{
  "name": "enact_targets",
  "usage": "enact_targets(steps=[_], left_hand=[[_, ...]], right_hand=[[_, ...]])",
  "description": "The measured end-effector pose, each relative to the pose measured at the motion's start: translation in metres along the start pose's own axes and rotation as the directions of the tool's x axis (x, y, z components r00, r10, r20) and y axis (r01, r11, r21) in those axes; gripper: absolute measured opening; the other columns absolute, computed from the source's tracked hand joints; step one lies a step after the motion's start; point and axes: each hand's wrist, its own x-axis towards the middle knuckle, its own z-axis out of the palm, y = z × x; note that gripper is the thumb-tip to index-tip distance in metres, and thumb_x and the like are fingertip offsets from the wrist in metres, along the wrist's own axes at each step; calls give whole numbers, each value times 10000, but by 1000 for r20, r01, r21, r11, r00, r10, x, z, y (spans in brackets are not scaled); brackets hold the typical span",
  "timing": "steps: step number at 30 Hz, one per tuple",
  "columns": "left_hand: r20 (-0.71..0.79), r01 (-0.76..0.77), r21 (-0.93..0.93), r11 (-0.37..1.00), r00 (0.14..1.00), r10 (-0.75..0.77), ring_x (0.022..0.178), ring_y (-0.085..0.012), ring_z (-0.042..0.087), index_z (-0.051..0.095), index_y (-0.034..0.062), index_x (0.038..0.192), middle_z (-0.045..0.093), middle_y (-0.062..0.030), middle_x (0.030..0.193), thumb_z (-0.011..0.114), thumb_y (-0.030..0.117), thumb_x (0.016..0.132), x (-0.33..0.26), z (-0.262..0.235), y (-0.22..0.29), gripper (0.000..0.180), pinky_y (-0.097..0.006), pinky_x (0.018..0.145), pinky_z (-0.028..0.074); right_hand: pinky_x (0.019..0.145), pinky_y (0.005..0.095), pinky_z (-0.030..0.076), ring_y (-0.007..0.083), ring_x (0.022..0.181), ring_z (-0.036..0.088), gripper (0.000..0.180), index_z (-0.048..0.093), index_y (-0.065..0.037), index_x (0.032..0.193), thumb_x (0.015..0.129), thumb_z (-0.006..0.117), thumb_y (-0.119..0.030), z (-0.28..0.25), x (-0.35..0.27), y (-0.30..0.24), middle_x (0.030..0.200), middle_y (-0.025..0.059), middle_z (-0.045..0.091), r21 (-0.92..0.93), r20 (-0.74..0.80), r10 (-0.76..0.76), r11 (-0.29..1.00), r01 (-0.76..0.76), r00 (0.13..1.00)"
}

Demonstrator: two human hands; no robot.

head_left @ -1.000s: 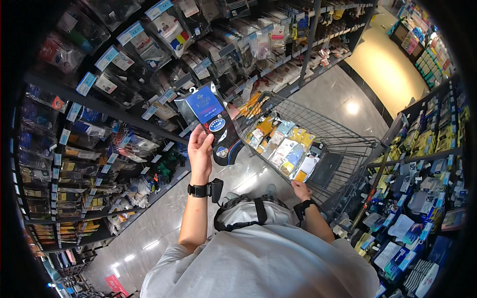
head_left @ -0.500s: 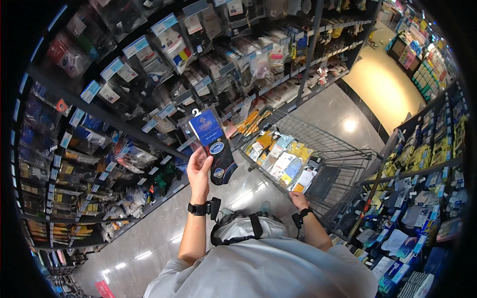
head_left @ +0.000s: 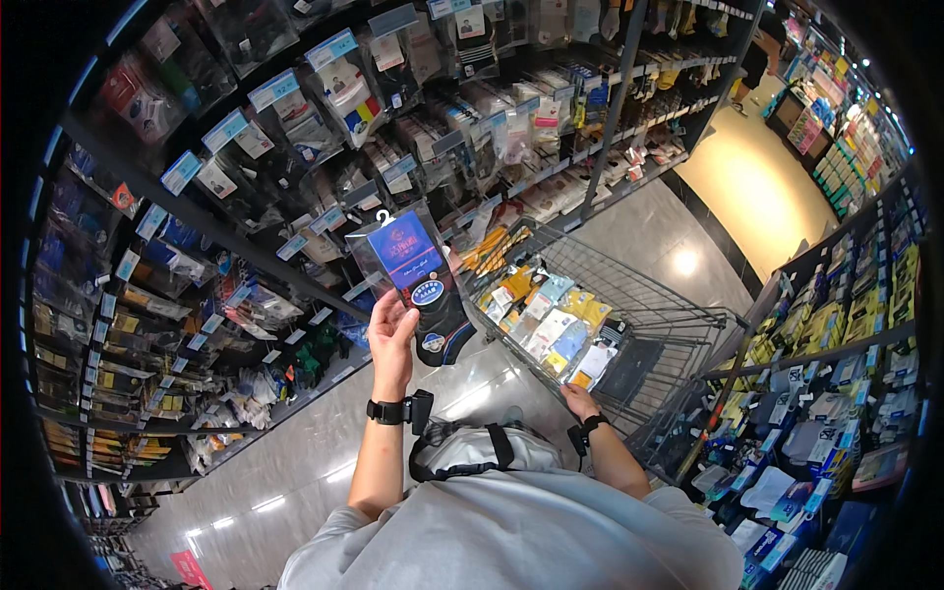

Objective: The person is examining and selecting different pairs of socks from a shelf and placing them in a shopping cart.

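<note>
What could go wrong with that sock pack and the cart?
The sock pack might slip, because the left hand grips it only by one side. Its white hook could snag on the hanging packs nearby. And the shopping cart stands close to the shelves, so it might bump them if pushed.

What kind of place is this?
Most likely a sock aisle in a shop or supermarket: hanging packs and blue-and-white labels line the racks, a wire shopping cart holds small packages, and the left hand holds up a pack of dark socks.
</note>
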Motion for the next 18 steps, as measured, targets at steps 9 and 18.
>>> enact_targets(steps=[9,18], left_hand=[[-281,62,86,994,959,-35,703,-19,486,490,118,1228,593,10,1023,619,25,852,0,5,-15,408,-173,522,316],[-232,55,13,998,971,-51,923,-121,591,453,63,1234,590,-49,1062,627,26,840,-22,-16,6,433,-224,718,492]], right_hand=[[870,277,433,170,986,581,451,565,49,1185,908,587,-307,11,41,37,1093,97,641,167,22,-110,980,105,994],[875,274,422,136,986,559,425,592,15,1175,924,568,-326,-17,59,35,1095,60,636,266,153,-106,962,62,983]])
